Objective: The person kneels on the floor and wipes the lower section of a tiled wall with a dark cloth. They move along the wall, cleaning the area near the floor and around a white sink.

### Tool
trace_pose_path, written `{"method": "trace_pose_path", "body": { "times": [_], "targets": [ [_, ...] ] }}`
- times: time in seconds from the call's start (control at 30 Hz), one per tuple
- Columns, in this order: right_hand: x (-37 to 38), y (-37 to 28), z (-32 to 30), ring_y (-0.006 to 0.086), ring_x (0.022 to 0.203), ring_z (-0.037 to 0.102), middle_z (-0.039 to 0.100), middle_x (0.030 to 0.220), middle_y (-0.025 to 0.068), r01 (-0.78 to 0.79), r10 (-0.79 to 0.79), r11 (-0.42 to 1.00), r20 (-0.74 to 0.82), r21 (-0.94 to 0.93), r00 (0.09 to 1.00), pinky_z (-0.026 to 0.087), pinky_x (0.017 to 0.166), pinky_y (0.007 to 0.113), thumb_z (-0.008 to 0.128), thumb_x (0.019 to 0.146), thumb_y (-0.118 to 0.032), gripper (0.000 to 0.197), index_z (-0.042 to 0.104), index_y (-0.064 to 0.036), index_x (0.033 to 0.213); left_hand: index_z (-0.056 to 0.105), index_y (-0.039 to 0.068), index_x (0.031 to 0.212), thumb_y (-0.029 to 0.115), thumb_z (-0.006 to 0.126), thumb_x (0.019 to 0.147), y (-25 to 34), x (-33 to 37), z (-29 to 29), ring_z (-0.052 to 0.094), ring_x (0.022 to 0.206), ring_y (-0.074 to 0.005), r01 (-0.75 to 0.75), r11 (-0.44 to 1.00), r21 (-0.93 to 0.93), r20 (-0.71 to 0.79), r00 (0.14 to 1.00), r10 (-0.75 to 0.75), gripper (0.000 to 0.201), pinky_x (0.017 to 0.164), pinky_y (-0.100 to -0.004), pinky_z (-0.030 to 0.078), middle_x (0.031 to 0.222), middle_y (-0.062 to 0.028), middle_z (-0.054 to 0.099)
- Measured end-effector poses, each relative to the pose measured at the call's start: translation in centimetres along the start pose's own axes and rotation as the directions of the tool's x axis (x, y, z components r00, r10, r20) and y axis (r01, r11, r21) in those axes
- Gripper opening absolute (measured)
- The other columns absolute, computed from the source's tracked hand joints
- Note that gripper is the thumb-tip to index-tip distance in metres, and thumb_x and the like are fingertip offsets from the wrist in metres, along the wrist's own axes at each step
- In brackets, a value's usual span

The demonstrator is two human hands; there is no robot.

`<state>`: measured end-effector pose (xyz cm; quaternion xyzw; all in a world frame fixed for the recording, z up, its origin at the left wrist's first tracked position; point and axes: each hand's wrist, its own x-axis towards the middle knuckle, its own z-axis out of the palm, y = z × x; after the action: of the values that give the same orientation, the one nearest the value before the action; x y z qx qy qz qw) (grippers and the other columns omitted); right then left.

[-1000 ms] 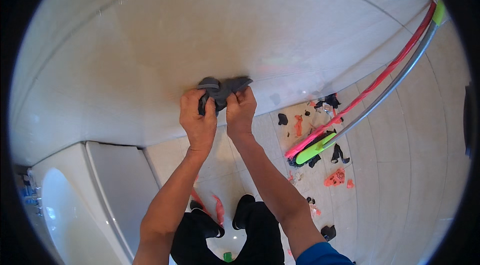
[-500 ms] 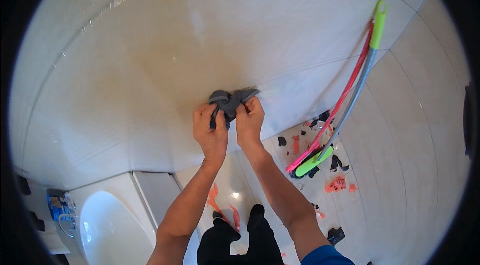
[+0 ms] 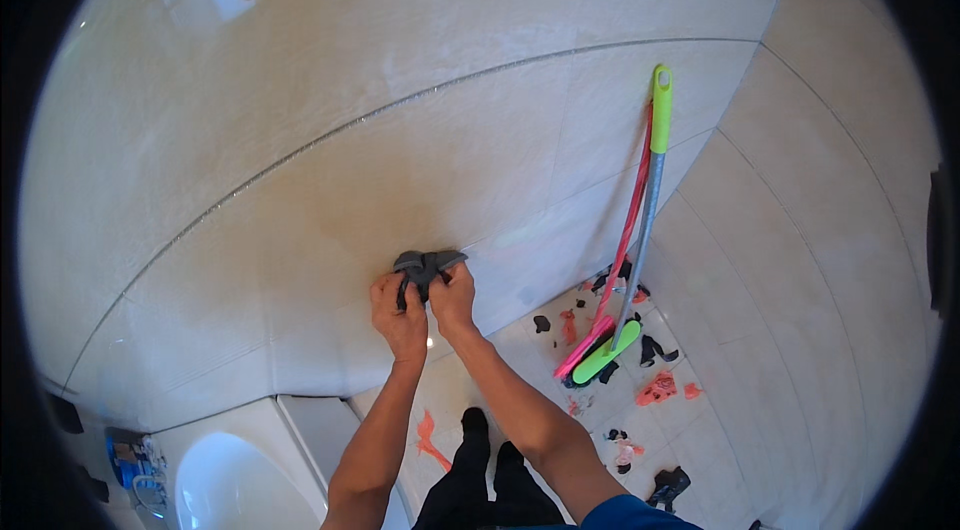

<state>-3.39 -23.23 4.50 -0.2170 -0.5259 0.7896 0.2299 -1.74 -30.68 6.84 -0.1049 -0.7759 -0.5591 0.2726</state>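
Both hands are closed on a crumpled dark grey cloth (image 3: 424, 272) in front of the beige tiled wall (image 3: 330, 200). My left hand (image 3: 402, 322) grips its left side, fingers pinched into the folds. On the other side, my right hand (image 3: 454, 298) pinches the cloth, and a pointed end sticks out above the fingers. Whether the cloth touches the wall cannot be made out.
A green-headed broom (image 3: 654, 200) and a red-handled one (image 3: 630, 220) lean against the wall on the right. Black and salmon-coloured scraps (image 3: 658, 389) litter the floor around them. A white basin (image 3: 240, 485) with a tap stands lower left.
The view has tilted upward, so hands, cloth and brooms appear lower and further left. My feet have shifted, the left one now further forward. Both hands still hold the cloth.
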Motion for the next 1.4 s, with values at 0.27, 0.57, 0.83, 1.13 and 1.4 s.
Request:
{"method": "trace_pose_path", "body": {
  "times": [0.27,0.57,0.83,1.13,1.4],
  "targets": [
    [0.8,-1.5,-0.8,0.0124,0.081,0.059,0.064,0.091,0.0053,0.02,-0.016,0.998,-0.072,0.06,0.997,0.049,0.073,0.028,0.054,0.083,0.008,0.02,0.059,-0.0003,0.1,0.064,-0.003,0.099,-0.001,0.062,0.081,1.8,0.1,1.8,0.059,0.091,-0.0276,0.048,0.993,-0.112,0.005,0.999,-0.048,0.019,0.08,-0.0339,0.049,0.1,-0.0141,0.057],
    [4.3,-4.4,-4.7,0.0135,0.084,0.06,0.065,0.096,0.0071,0.107,-0.08,0.989,-0.238,0.1,0.968,0.05,0.074,0.028,0.052,0.083,0.008,0.022,0.059,0.0007,0.103,0.068,0.0,0.105,-0.001,0.064,0.083,4.2,-0.1,6.7,0.059,0.091,-0.0234,0.098,0.968,-0.233,0.132,0.989,-0.069,0.022,0.077,-0.0317,0.05,0.104,-0.0114,0.057],
    [6.8,-9.4,-10.0,0.0169,0.091,0.061,0.065,0.101,0.0106,0.207,-0.142,0.963,-0.328,0.172,0.934,0.049,0.083,0.03,0.049,0.082,0.008,0.025,0.057,0.0027,0.105,0.068,0.0,0.104,-0.002,0.064,0.084,7.4,0.1,13.0,0.061,0.09,-0.022,-0.032,0.944,-0.33,0.173,0.98,0.094,0.02,0.077,-0.0313,0.051,0.104,-0.0114,0.06],
    [9.3,-17.0,-18.9,0.0138,0.082,0.058,0.062,0.089,0.0071,0.417,-0.325,0.904,-0.483,0.095,0.813,0.047,0.075,0.03,0.058,0.08,0.002,0.015,0.056,0.0013,0.094,0.065,-0.001,0.104,-0.005,0.063,0.086,12.7,-2.5,23.2,0.057,0.088,-0.0106,0.28,0.8,-0.53,0.378,0.923,-0.073,0.018,0.079,-0.0243,0.047,0.098,-0.0045,0.063],
    [10.4,-20.8,-27.1,0.0227,0.075,0.062,0.064,0.08,0.0121,0.289,-0.391,0.917,-0.465,-0.276,0.794,0.049,0.071,0.036,0.061,0.08,-0.003,0.017,0.055,0.001,0.095,0.064,-0.005,0.107,-0.002,0.061,0.088,16.6,-6.0,29.0,0.058,0.079,-0.0089,0.43,0.758,-0.49,0.462,0.866,-0.193,0.02,0.071,-0.0228,0.048,0.09,-0.0046,0.064]
  ]
}}
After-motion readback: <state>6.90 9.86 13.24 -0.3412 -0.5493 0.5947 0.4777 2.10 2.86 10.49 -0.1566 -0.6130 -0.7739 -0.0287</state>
